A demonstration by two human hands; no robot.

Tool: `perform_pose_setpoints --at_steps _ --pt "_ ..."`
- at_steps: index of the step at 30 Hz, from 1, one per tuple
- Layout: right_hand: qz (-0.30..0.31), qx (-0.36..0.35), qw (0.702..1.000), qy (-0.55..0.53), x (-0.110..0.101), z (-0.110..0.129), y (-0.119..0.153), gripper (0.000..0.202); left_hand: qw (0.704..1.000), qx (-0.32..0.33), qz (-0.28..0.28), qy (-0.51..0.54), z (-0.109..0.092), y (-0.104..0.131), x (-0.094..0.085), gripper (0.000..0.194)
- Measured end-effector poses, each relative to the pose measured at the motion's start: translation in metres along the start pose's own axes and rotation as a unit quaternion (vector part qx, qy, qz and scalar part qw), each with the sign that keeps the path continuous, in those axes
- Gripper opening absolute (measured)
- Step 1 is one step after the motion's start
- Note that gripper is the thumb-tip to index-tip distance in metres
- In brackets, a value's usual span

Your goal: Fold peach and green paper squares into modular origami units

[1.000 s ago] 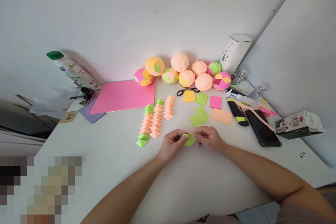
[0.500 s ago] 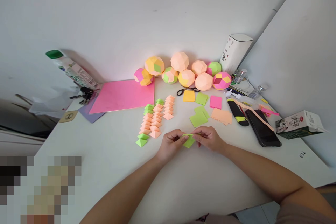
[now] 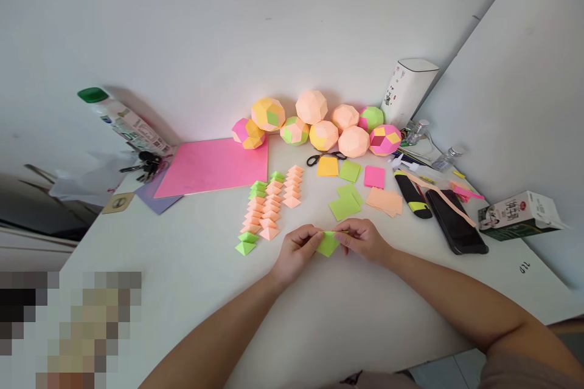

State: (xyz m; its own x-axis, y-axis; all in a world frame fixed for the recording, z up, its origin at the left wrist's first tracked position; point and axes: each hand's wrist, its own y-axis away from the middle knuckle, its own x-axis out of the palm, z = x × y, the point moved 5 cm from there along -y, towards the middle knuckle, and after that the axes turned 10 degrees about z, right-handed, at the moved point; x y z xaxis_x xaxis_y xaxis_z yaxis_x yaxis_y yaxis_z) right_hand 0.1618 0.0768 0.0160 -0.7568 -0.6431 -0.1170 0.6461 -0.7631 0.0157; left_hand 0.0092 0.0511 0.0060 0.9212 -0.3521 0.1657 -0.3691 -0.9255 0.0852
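Thumb of the left hand has slid outward a little on the green paper, baring more of its face, while the things on the bench lie as before. In the head view, both hands pinch the paper between thumb and fingers, the left at its left side, the right hand at its upper right. It sits between them, near the loose green sheets. Folded pieces lie in three rows to the left; paper balls stand behind the scissors; a phone lies right.
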Motion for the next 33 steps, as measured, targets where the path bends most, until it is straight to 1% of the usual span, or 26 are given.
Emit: perform_pose_setpoints --at_steps 4,7,10,15,21,22,24,27,29,33 --pt "0.025 0.004 0.999 0.037 0.004 0.0 0.0 0.02 0.998 0.014 -0.008 -0.066 -0.003 0.001 0.003 0.021" --pt "0.028 0.002 0.998 0.063 0.005 -0.001 0.001 0.02 0.995 -0.002 -0.002 -0.101 -0.002 0.001 0.006 0.02" --pt "0.027 0.01 0.998 0.052 0.005 -0.003 0.001 0.019 0.994 -0.01 0.001 -0.112 -0.002 0.002 0.007 0.018" --pt "0.012 0.023 1.0 0.012 0.002 -0.003 0.001 0.018 0.996 -0.015 -0.013 -0.083 0.0 0.002 0.004 0.015" --pt "-0.013 0.026 0.999 -0.045 -0.003 -0.003 0.001 0.016 0.999 -0.024 -0.042 -0.01 0.001 0.003 0.001 0.016" --pt "-0.012 0.026 0.999 -0.047 -0.003 -0.003 0.001 0.016 0.999 -0.022 -0.037 -0.005 0.0 0.003 0.002 0.016" --pt "-0.002 0.024 0.999 -0.033 -0.002 -0.002 0.001 0.015 1.0 -0.014 -0.01 -0.018 -0.003 0.002 0.005 0.018" --pt "0.017 0.022 1.0 0.009 0.002 -0.001 0.002 0.012 0.996 -0.008 0.029 -0.078 -0.005 0.001 0.009 0.021" --pt "0.022 0.021 0.999 0.028 0.004 -0.001 0.002 0.011 0.994 -0.009 0.032 -0.105 -0.006 0.001 0.01 0.022" --pt "0.017 0.014 0.998 0.052 0.006 0.001 0.002 0.006 0.993 -0.008 0.031 -0.116 -0.005 0.001 0.011 0.019"
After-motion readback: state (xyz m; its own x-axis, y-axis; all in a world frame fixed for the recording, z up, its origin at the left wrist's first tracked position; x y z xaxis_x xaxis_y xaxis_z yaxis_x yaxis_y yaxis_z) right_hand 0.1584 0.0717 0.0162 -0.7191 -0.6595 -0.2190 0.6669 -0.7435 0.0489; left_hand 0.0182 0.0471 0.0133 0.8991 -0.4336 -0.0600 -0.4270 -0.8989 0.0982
